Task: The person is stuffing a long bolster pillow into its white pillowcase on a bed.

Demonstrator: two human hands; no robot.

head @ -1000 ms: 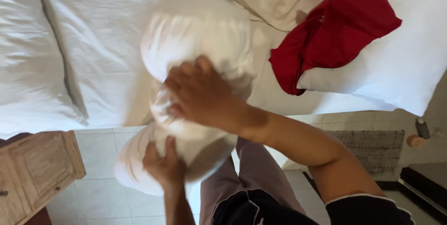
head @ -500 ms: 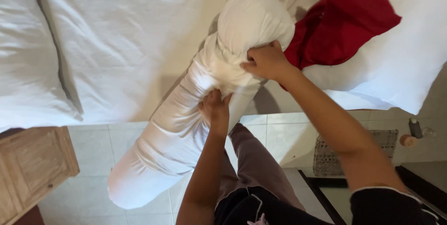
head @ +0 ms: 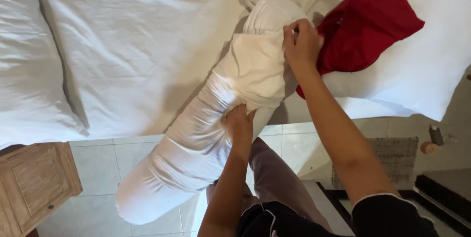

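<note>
Gripping the white pillow (head: 221,114) mid-length with my left hand (head: 239,125), right hand (head: 301,45) pinching its case near the top, pillow slanting off the bed (head: 137,46) edge, red cloth (head: 365,31) partly hidden behind my wrist, fingertips buried in folds.

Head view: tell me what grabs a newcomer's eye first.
A long white pillow in its case slants from the white bed down over the tiled floor, the left hand gripping its middle and the right hand pinching the case near its top. A red cloth lies upper right.
</note>
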